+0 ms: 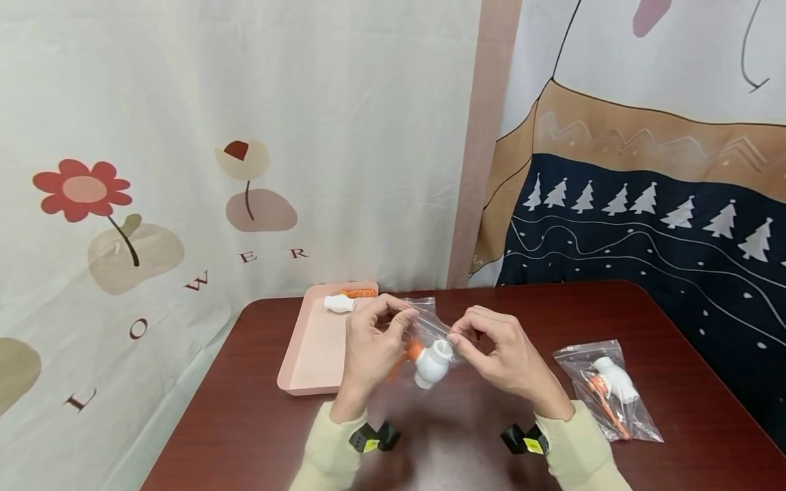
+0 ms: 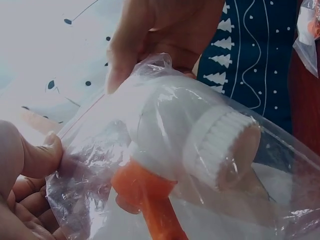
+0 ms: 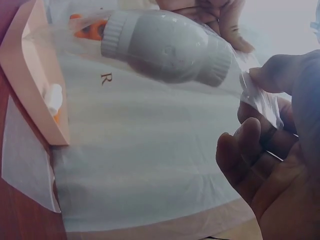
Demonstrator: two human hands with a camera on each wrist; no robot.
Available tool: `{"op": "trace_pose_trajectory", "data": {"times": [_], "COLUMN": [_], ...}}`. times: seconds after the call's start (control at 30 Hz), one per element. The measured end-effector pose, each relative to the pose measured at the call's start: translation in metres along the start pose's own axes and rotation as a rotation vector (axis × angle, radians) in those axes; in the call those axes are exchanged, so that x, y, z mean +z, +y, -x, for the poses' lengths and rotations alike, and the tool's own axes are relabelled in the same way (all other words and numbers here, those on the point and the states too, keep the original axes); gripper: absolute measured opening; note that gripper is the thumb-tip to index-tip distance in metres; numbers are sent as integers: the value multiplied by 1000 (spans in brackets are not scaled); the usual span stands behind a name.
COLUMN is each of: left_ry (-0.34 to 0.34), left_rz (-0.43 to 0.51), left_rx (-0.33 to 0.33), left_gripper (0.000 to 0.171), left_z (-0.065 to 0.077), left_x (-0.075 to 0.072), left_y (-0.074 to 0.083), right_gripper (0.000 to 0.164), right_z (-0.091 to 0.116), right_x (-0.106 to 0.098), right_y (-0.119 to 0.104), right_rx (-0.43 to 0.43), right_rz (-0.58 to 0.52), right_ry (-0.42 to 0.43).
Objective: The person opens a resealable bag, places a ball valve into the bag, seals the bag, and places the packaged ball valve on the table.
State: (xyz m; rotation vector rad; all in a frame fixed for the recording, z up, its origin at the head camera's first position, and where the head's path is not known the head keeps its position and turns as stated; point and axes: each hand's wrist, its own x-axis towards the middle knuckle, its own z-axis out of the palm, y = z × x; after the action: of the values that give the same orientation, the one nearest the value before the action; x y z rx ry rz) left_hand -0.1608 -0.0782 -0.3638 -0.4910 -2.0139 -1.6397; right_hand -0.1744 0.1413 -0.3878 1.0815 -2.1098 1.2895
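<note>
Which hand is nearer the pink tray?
Left. In the head view, the left hand overlaps the right edge of the pink tray; the right hand is farther right, across the held bag.

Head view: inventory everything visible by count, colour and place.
Table: 1, brown, foreground
Held bag: 1, clear, above table
Fitting: 1, white, held bag
Handle: 1, orange, held bag
Tray: 1, pink, table left
Small fitting: 1, white, tray
Strip: 1, orange, tray
Right bag: 1, clear, table right
Bagged fitting: 1, white, right bag
Bagged handle: 1, orange, right bag
Far bag: 1, clear, table's back
Flower cloth: 1, cream, back left
Tree cloth: 1, multicoloured, back right
Left hand: 1, bare, pinching bag
Right hand: 1, bare, pinching bag
Sleeves: 2, pale yellow, forearms
Devices: 2, black, wrists
</note>
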Motion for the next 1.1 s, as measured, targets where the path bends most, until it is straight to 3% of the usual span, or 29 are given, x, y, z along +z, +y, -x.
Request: {"op": "trace_pose_trajectory", "data": {"times": [0.2, 0.43, 1.1], "left_ry": [30, 67, 60], "left_rz": [45, 47, 49], "left_rx": [0, -47, -35], "left_gripper": [9, 9, 8], "left_z": [-2, -3, -3], "left_x": [-5, -9, -10], "left_y": [-2, 0, -2], "right_gripper": [16, 16, 26], "right_z": [1, 2, 4], "right_x": [-3, -5, -11], "right_y": [0, -2, 5], "right_rx": [13, 38, 48], "right_rz": [3, 1, 72], "right_ry": [-20, -44, -54]}}
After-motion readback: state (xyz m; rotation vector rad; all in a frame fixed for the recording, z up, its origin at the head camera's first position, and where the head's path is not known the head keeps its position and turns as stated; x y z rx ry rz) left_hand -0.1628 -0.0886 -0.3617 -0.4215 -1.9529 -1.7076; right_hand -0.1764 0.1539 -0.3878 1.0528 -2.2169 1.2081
